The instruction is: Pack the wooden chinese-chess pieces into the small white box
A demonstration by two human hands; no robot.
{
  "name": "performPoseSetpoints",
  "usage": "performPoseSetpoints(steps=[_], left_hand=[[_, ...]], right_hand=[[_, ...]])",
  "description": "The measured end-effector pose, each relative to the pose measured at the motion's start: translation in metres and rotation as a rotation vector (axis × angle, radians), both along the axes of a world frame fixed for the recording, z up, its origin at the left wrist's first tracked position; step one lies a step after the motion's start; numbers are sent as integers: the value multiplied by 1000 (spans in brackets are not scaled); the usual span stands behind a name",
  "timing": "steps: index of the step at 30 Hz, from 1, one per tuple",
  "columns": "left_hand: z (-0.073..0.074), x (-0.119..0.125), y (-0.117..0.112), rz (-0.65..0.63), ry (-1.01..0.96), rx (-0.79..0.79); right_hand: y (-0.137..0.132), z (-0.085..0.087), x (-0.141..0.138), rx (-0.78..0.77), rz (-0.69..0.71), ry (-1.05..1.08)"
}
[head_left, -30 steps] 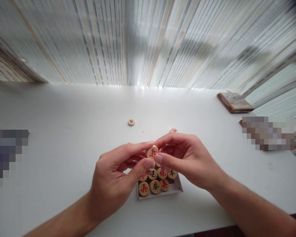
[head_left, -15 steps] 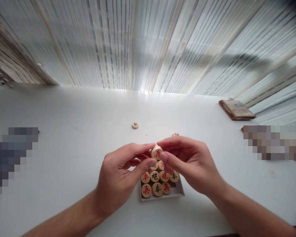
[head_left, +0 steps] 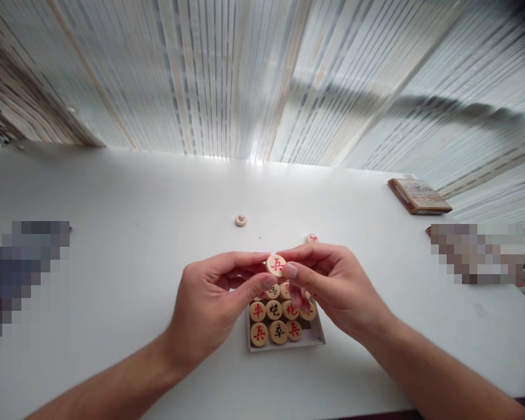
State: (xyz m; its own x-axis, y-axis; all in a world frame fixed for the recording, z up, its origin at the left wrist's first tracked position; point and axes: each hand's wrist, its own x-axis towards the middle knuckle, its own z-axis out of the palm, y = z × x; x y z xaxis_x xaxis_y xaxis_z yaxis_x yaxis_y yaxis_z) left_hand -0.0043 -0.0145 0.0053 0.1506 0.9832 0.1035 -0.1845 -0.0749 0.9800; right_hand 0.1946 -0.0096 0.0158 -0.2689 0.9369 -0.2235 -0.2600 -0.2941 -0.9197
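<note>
Now the round piece [head_left: 274,265] is pinched over the tray [head_left: 314,336] by the fingers of the left hand [head_left: 216,294] and right hand [head_left: 339,286], newly turned so its red mark [head_left: 276,264] is shown more clearly.

On a dial laid over my view, a striped, see-through curtain [head_left: 245,76] hung before me from ten o'clock through twelve to two, meeting the far edge of a white table [head_left: 126,204]. Just before three, I had a brown-edged box [head_left: 422,196] lying flat, its top printed. Pixels hid one thing [head_left: 476,252] just past three and another [head_left: 21,262] between eight and nine.
</note>
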Motion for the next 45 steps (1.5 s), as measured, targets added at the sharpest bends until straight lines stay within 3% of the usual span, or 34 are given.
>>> performPoseSetpoints(steps=[10,16,21,36,45], left_hand=[[5,-1,5,-85,-13,-84],[3,-1,6,-127,-20,-96],[1,2,3,-47,-49,-80],[-3,3,-3,-20,30,114],[0,3,0,-39,-11,36]], right_hand=[[3,-4,3,-1,62,38],[1,1,-1,198,-35,-3],[-2,1,-4,239,-28,-36],[1,-2,0,16,68,48],[-2,-2,0,1,90,90]])
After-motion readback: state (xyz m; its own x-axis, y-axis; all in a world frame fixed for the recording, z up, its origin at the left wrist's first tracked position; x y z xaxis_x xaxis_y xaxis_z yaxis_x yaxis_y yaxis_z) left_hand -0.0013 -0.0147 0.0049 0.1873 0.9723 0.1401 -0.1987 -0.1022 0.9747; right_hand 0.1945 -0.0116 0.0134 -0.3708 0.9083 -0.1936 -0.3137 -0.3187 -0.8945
